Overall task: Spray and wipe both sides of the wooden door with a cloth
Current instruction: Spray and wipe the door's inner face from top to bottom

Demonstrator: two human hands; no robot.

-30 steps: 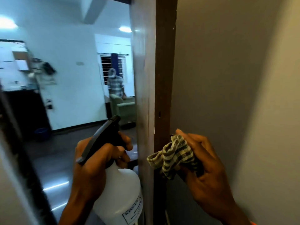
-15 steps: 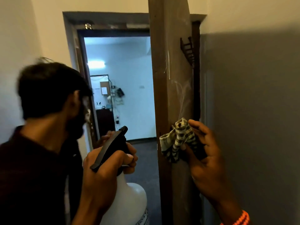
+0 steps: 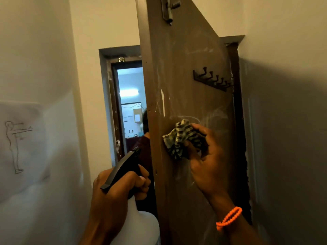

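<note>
Centrally, we see the wooden door [image 3: 191,71] standing ajar and filling the frame from 12 o'clock down to 6 o'clock, its inner face turned toward us and marked with pale smears and scratches. At 9 o'clock we note the pale wall [image 3: 35,68], which carries a pencil figure drawing [image 3: 15,147]. Between wall and door edge, at roughly 10 o'clock from center, the doorway [image 3: 127,106] opens onto a brightly lit room.

At 7 o'clock we find the white spray bottle [image 3: 141,227] with its black trigger head [image 3: 122,168] angled up toward the door edge. Our left hand [image 3: 115,197] grips the bottle at the neck, fingers wrapped round the trigger.

At 4 o'clock from center, our right hand [image 3: 207,161] clutches the checked cloth [image 3: 180,138], bunched, and holds it against the door face near the leading edge. The two hands are apart, one on each side of the door edge.

At 2 o'clock on the door we note a dark hook rack [image 3: 212,81]; at 12 o'clock, a metal bolt [image 3: 168,9]. An orange bead bracelet [image 3: 228,218] circles the right wrist at 5 o'clock.
</note>
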